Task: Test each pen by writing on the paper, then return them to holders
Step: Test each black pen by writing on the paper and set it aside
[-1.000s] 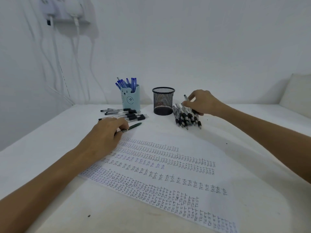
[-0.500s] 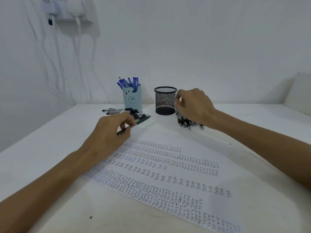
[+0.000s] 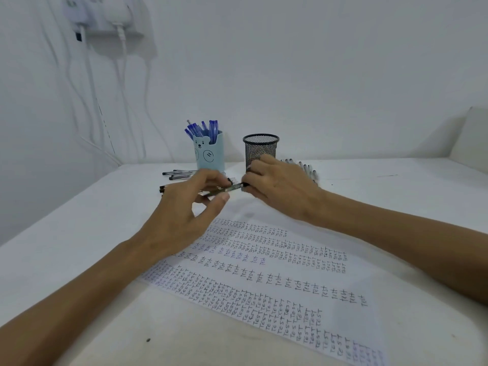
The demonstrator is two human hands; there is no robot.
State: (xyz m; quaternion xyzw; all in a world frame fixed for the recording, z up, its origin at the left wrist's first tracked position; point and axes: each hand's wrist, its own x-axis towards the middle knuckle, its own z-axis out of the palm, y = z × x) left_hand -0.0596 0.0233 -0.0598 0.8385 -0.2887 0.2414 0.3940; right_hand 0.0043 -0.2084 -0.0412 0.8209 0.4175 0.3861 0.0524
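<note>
Pen first: you hold it level above the table, pinched along its dark barrel between the thumb and curled fingers of your left hand. The curled fingers of your right hand close on its far end, just in front of the holders. Whether that end is a cap or the tip, you cannot tell from here. Judge it light, stiff and smooth, so it is apt to roll or slip if you squeeze only at the tip. Take it mid-barrel, where your left thumb sits now, and keep the pull at the end straight so nothing flicks loose. The likely step is readying it to write. Below your hands lies the paper, flat on the table and already filled with rows of small test words, with free space scarce. Beyond your left hand, loose pens lie side by side near the bear-faced holder, which stands upright with blue pens in it. Just beside it stands the black mesh holder, apparently empty, and another bunch of pens lies behind your right hand. Chargers and cables hang on the wall well behind.
</note>
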